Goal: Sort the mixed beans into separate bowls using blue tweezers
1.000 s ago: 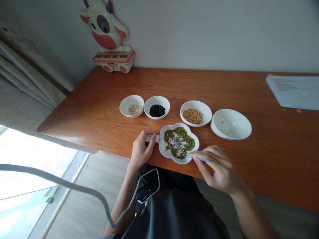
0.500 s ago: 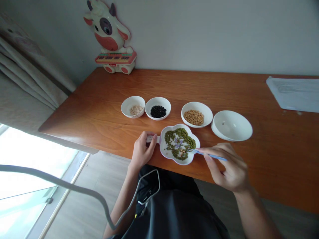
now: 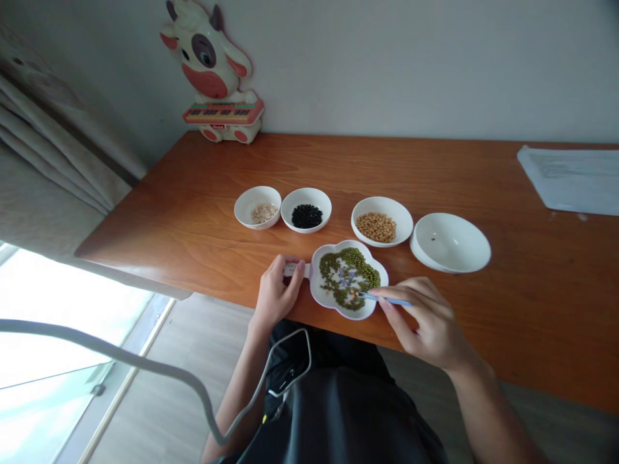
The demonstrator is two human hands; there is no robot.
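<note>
My left hand (image 3: 279, 288) is closed on the short handle of a white flower-shaped dish (image 3: 316, 283) near the table's front edge. Green beans (image 3: 366, 274), probably mung beans by their look, lie spread over the dish's purple-patterned bottom, with a few pale beans among them. Between the thumb and fingers of my right hand (image 3: 430, 319) are blue tweezers (image 3: 394, 301). Their tips reach into the lower part of the dish, at a small tan bean (image 3: 356, 294); whether they pinch it I cannot tell.
Behind the dish stand white bowls with pale flakes (image 3: 264, 213), black beans (image 3: 307, 216) and tan soybeans (image 3: 376, 227). A fourth bowl (image 3: 454, 245) at right holds a tiny dark speck. A cow toy piano (image 3: 222, 113) and a white sheet (image 3: 575, 180) lie farther back. A grey cable (image 3: 159, 367) crosses at lower left.
My right hand and the tweezers have moved left and slightly down, bringing the tips to the tan bean in the dish. My left hand keeps its hold on the handle.
</note>
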